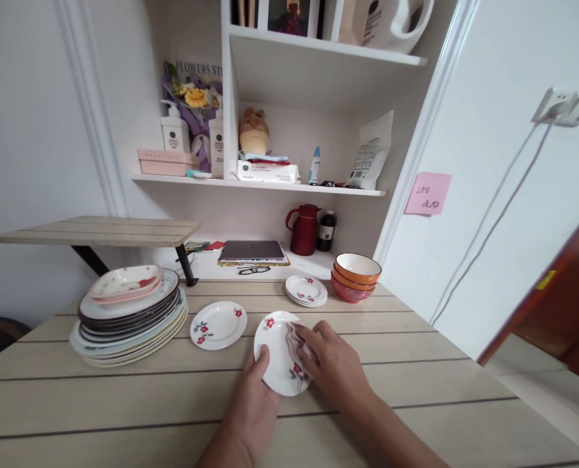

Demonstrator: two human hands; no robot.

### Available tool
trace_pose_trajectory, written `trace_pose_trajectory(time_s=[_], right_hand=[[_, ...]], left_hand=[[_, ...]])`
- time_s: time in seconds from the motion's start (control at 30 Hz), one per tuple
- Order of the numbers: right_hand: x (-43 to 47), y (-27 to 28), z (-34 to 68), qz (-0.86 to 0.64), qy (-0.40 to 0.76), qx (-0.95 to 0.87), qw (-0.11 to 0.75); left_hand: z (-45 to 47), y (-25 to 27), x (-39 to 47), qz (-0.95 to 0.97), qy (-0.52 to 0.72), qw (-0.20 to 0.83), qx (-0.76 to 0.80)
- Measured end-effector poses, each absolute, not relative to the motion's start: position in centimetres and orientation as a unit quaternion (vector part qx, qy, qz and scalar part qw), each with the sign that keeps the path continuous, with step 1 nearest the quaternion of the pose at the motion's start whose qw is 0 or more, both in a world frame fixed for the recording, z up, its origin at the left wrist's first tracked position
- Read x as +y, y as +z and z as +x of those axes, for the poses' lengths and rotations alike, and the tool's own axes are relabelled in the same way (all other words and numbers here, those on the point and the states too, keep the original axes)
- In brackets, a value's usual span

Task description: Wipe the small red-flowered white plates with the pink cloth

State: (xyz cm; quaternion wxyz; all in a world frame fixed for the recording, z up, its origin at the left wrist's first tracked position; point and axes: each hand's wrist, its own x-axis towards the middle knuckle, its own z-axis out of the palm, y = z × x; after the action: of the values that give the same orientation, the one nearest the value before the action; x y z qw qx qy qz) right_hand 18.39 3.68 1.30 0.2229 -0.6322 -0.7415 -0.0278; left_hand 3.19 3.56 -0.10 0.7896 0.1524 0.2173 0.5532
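Note:
My left hand grips the lower left rim of a small white plate with red flowers, thumb on top. The plate is tilted toward me above the table. My right hand is closed on a greyish-pink cloth and presses it against the plate's right side. Left of it, a similar flowered plate lies flat on the table. Behind it is a short stack of small flowered plates.
On the left stands a tall stack of plates and dishes, near a raised wooden shelf. Stacked bowls sit at the back right. Beyond the table are glasses, a laptop and a red jug.

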Motion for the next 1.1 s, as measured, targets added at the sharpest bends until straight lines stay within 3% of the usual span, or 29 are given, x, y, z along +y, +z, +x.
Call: trace_pose_trajectory(time_s=[0.13, 0.3, 0.6, 0.77, 1.1], right_hand=[[2.4, 1.4, 17.3, -0.598, 0.01, -0.776, 0.201], [1.5, 1.4, 15.8, -0.514, 0.075, -0.815, 0.256], [3.9, 1.0, 19.2, -0.647, 0.001, -0.69, 0.323], [3.8, 0.4, 17.6, -0.587, 0.002, -0.733, 0.343], [2.1, 2.1, 16.6, -0.437, 0.15, -0.84, 0.283]], left_hand=[[2.9, -0.1, 3.7, 0.135, 0.553, 0.791, 0.225], [2.9, -0.3, 3.8, 0.181, 0.522, 0.805, 0.214], [3.2, -0.8, 3.4, 0.244, 0.494, 0.81, 0.2], [3.5, -1.9, 3.8, 0.288, 0.49, 0.802, 0.184], [3.0, -1.7, 3.6, 0.244, 0.485, 0.825, 0.156]])
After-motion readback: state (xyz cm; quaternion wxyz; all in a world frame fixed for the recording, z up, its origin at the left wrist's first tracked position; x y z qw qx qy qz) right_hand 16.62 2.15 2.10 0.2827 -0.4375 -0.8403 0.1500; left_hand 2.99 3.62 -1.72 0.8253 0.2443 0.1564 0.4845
